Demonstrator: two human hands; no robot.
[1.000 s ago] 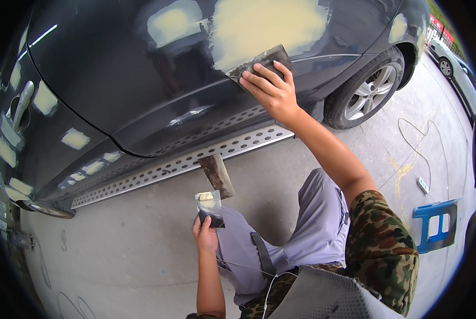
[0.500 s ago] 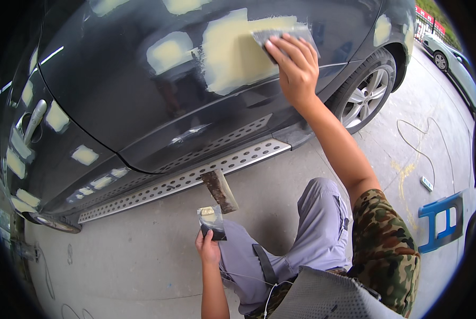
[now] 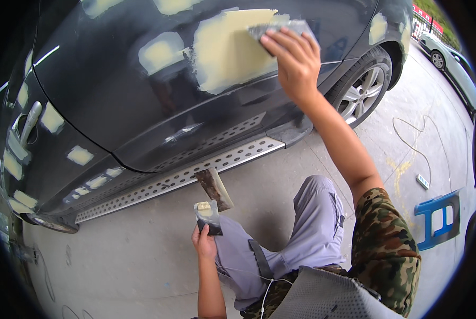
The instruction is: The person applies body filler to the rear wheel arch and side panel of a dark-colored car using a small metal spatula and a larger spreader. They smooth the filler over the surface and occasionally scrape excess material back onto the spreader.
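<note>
A broad patch of pale yellow filler covers part of the dark car door. My right hand grips a grey putty spreader laid against the patch's right side, fingers spread over its back. Low in front of my legs, my left hand pinches a second, dark spreader with a lump of yellow filler on its upper end. Just beyond it, a wider smeared scraper blade rests partly over the perforated running board.
Smaller filler patches dot the car's panels. The rear wheel is at the right. A blue step stool, a thin cable and a small power strip lie on the concrete floor. Another car stands far right.
My right hand and its spreader have shifted slightly up and left over the patch, whose top edge now shows more yellow filler. My left hand still holds its loaded spreader.
</note>
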